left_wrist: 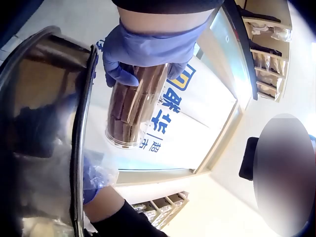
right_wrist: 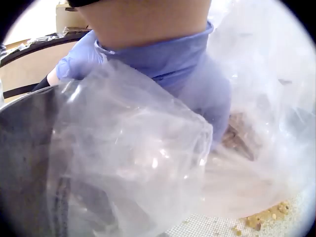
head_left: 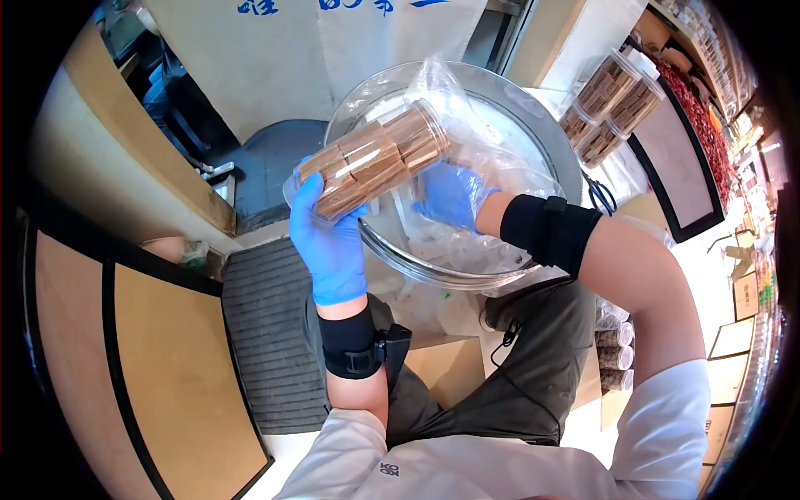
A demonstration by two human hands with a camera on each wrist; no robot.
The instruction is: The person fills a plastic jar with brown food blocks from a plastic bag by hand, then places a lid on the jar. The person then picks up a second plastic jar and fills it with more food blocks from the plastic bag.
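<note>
My left hand [head_left: 329, 242], in a blue glove, grips a clear plastic jar [head_left: 375, 158] near one end, thumb on its side. Stacked brown slabs, like cut biscuits or candy, fill the jar, which tilts over the basin's near left rim. In the left wrist view the gloved fingers [left_wrist: 123, 76] wrap round the jar. My right hand [head_left: 454, 196], also gloved, reaches into a clear plastic bag [right_wrist: 128, 148] in the round metal basin [head_left: 400, 265]. Beside it in the right wrist view lie brown pieces [right_wrist: 242, 136]. Plastic covers its fingertips, so I cannot tell whether they hold anything.
Filled jars [head_left: 612, 96] stand at the upper right, with scissors [head_left: 600, 196] near the basin's right rim. More jars [head_left: 615, 357] lie stacked by the right leg. Yellowish crumbs [right_wrist: 269, 215] lie on a white mesh. A cardboard box [head_left: 446, 367] sits between the legs.
</note>
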